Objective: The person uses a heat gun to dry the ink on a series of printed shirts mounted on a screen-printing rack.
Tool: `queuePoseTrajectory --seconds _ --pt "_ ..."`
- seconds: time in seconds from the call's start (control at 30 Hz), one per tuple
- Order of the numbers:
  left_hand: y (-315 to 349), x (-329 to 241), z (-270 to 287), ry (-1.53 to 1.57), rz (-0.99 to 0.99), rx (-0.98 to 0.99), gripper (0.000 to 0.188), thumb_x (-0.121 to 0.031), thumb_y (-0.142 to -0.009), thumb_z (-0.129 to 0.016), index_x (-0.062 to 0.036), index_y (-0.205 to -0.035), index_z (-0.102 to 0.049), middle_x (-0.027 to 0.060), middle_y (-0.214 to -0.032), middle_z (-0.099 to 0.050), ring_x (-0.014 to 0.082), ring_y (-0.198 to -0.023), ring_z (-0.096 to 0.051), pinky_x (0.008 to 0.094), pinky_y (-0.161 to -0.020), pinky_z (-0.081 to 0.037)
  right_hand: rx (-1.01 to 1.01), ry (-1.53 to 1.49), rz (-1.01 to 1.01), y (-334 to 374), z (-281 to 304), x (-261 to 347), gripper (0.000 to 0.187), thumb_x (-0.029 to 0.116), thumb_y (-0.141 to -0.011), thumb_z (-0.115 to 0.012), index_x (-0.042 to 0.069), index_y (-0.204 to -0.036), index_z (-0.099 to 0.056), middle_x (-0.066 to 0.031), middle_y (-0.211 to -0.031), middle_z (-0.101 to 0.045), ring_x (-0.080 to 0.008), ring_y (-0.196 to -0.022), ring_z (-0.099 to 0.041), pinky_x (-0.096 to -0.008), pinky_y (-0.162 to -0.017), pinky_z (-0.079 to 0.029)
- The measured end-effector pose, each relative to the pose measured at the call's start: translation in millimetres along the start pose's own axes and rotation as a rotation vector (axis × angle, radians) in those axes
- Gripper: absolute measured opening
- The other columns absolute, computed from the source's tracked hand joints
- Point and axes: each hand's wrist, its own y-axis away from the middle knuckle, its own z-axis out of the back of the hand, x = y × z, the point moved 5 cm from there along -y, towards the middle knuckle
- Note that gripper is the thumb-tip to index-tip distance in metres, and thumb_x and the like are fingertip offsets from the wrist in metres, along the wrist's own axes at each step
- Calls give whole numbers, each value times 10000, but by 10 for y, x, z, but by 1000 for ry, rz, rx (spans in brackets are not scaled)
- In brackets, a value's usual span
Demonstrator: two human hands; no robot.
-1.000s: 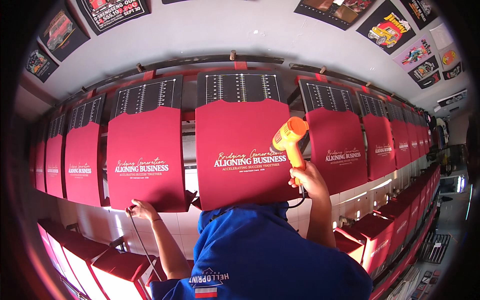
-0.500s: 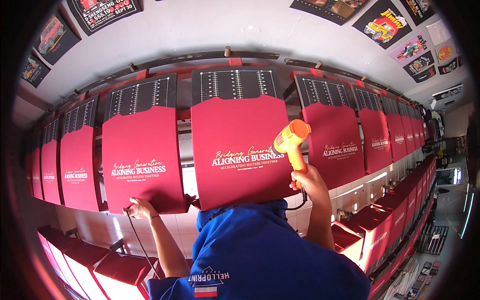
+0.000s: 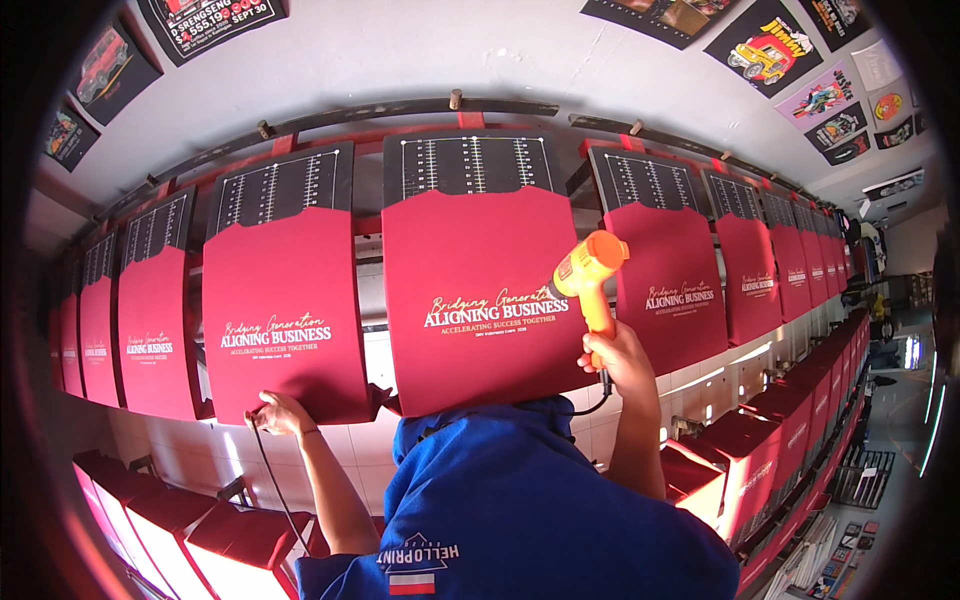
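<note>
My right hand (image 3: 622, 362) is wrapped round the handle of an orange heat gun (image 3: 594, 268). Its dark nozzle points left and down at the right end of the white and gold lettering on a red shirt (image 3: 478, 245), which lies over a dark printing board (image 3: 520, 165). A black cord runs from the handle's base behind my blue shirt. Lower left, my left hand (image 3: 283, 413) pinches a black cable (image 3: 268, 468) beside the near edge of another printed red shirt (image 3: 275, 275).
More boards with printed red shirts, such as this one (image 3: 665, 265), stand in a row on both sides. A dark rail (image 3: 350, 118) runs behind them along the wall. A second row of red shirts (image 3: 745, 455) lies behind me at lower right.
The heat gun has shifted slightly right and up, its head tilting a little. My left hand stays on the cable in nearly the same place.
</note>
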Motion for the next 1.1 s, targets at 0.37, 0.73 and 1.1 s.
queuePoseTrajectory --seconds 0.37,0.73,1.1 --pt "74 -69 90 64 11 -7 643 -402 -868 -564 21 -1284 -316 258 -1111 -489 398 -931 -586 501 -817 -480 120 21 -18 -12 -103 -24 203 130 -873 -592 12 -1028 -539 -32 -765 -562 -134 -630 -610 -265 -571 -504" --pt "102 -55 76 90 26 -64 634 -457 -870 -590 8 -1244 -376 241 -994 -597 422 -869 -618 544 -793 -467 -19 68 -37 417 -27 -151 173 105 -861 -592 -13 -974 -537 -41 -751 -567 -123 -597 -607 -252 -537 -494" --pt "42 -38 53 30 26 21 696 -461 -876 -553 36 -1309 -327 250 -1163 -475 400 -970 -579 525 -854 -449 -2 -22 -101 392 47 -178 186 99 -847 -596 -6 -989 -538 -41 -757 -573 -126 -603 -610 -259 -557 -495"
